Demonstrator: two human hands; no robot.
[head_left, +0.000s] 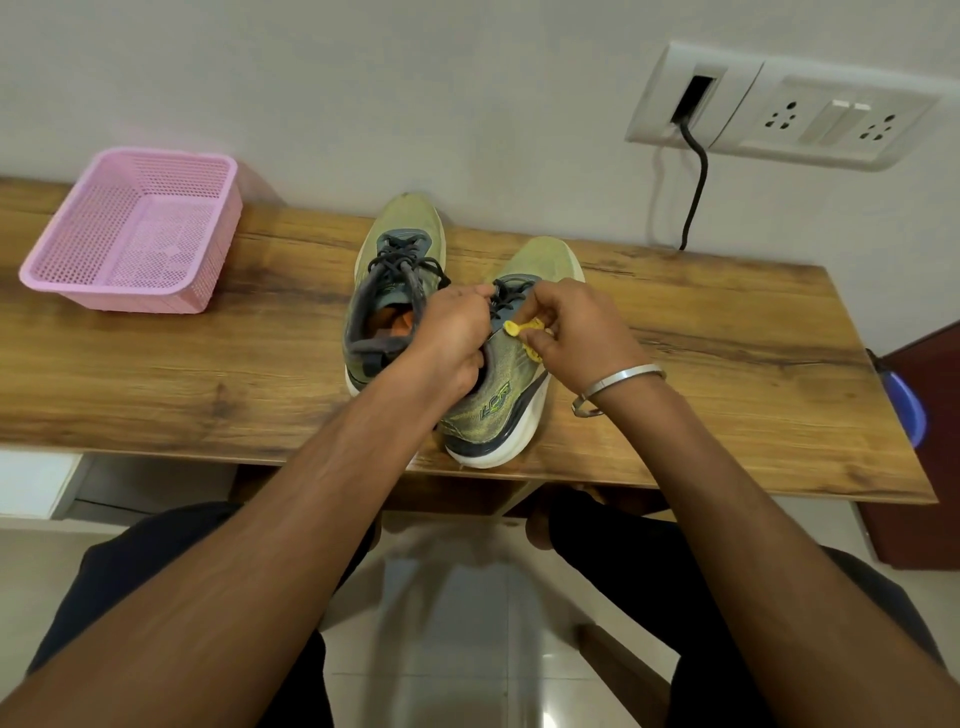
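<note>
Right shoe (511, 364) sat on table (208, 374), well right of pink basket (135, 234); left shoe (405, 249) between them, laces threaded. Left hand (452, 332) curled round right shoe's collar, fingertips at black lace (506, 296). Right hand (576, 332) pinched yellow piece (524, 327) beside lace. Likely midway: piece seemingly unattached, lace untied.

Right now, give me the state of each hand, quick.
Left hand: closed, gripping the nearer shoe at its opening.
Right hand: closed, pinching a small yellow piece.
</note>
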